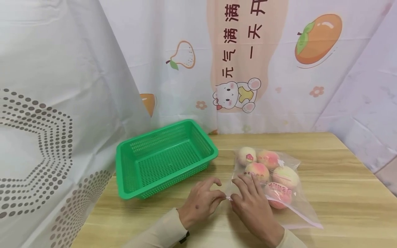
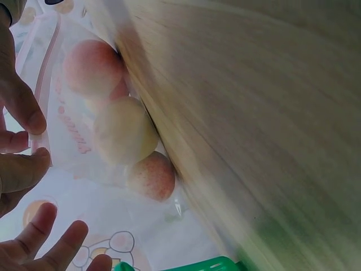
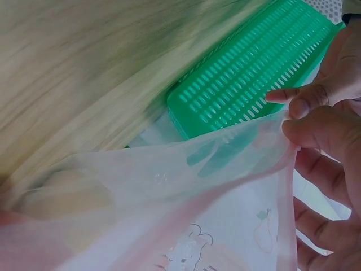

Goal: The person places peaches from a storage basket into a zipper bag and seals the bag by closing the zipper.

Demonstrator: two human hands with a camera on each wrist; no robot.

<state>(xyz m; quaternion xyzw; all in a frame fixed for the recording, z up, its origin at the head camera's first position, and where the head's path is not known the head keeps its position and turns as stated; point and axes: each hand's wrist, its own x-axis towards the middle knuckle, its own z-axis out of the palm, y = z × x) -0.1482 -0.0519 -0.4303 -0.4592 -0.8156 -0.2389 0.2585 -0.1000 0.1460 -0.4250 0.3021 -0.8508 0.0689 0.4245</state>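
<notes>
A clear zip-top plastic bag (image 1: 299, 215) lies on the table with several pink-and-cream peaches (image 1: 256, 171) inside. At the bag's left corner, my left hand (image 1: 201, 201) pinches the mouth edge between thumb and forefinger, its other fingers spread loosely. Right beside it, my right hand (image 1: 254, 208) pinches the same corner, its other fingers stretched over the plastic. In the left wrist view, both sets of fingertips meet at the pink zip strip (image 2: 42, 84). The right wrist view shows the bag's mouth (image 3: 225, 183) with its two sides parted.
A green perforated plastic basket (image 1: 167, 162) stands to the left on the wooden table (image 1: 347, 193), with nothing in it. White patterned cloth (image 1: 173, 31) hangs behind the table and along both sides.
</notes>
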